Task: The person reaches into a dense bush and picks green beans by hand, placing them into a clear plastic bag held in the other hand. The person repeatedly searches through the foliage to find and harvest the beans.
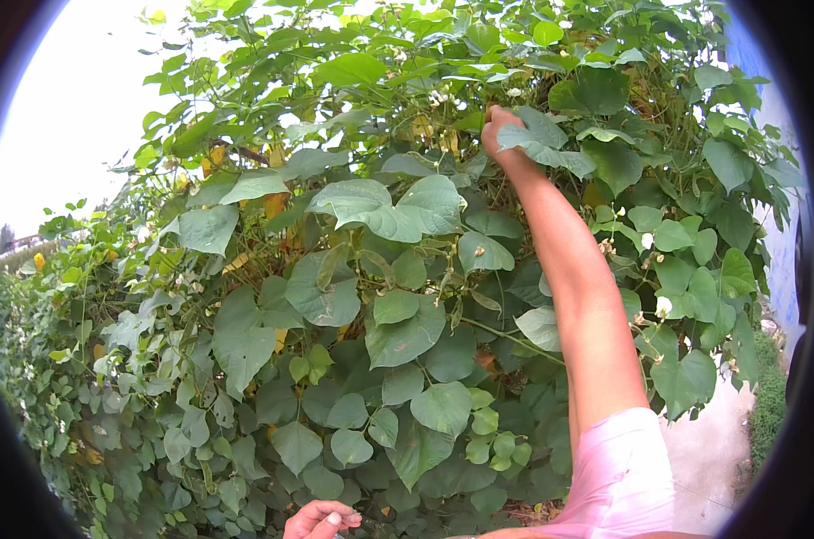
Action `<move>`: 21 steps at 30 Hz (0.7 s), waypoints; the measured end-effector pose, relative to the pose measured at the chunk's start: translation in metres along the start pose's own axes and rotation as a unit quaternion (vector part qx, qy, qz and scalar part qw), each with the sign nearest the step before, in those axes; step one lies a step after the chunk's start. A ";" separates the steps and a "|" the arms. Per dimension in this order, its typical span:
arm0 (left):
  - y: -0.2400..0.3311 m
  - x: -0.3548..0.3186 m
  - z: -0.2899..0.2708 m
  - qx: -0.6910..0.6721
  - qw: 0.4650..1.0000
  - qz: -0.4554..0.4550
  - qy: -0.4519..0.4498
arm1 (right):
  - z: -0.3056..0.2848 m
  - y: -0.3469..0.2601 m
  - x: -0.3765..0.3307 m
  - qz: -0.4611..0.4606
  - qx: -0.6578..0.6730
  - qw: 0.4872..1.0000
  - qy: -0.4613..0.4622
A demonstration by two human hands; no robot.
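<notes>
The right hand (504, 135) is raised high into a dense climbing bean vine (362, 269), the arm stretched up from a pink sleeve (622, 476). Its fingers are buried among the leaves and partly covered by 1 broad leaf (541, 144); whether anything is grasped cannot be told. The left hand (321, 519) is seen at the lower edge, fingers loosely curled, nothing held. Open room is left only along the pale ground (708, 449) at the right, beside a blue wall (779, 242).

right hand (501, 135) high among vine leaves (371, 269), left hand (321, 519) low before them
</notes>
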State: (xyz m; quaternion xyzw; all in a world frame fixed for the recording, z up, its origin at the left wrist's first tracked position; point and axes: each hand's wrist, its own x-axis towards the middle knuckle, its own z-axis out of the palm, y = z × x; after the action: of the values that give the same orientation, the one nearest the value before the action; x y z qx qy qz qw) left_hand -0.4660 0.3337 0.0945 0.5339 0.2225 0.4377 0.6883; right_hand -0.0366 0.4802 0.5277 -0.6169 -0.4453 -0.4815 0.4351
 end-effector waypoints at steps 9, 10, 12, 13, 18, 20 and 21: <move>0.083 0.064 0.098 0.193 0.956 0.170 -0.143 | 0.020 0.090 0.041 -0.071 -0.014 0.977 0.200; 0.087 0.075 0.103 0.226 0.926 0.230 -0.196 | 0.039 0.111 0.061 -0.077 0.142 0.965 0.208; 0.107 0.100 0.128 0.300 0.855 0.345 -0.246 | 0.085 0.145 0.090 -0.060 0.264 0.951 0.151; 0.120 0.115 0.143 0.353 0.802 0.400 -0.269 | 0.069 0.127 0.072 -0.040 0.102 0.991 0.073; 0.160 0.180 0.228 0.385 0.683 0.578 -0.225 | 0.017 0.110 0.035 -0.113 -0.090 0.989 -0.040; 0.178 0.210 0.256 0.410 0.682 0.580 -0.178 | 0.045 0.124 0.038 -0.153 -0.064 0.986 -0.028; 0.187 0.230 0.267 0.438 0.640 0.616 -0.135 | 0.047 0.112 0.032 -0.166 -0.028 0.984 -0.061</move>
State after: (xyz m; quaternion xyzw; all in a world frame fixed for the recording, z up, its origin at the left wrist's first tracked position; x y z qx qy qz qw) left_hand -0.2089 0.3909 0.3942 0.8398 -0.0876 0.5348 -0.0327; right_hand 0.0864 0.5045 0.5400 -0.5747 -0.5538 -0.5207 0.3033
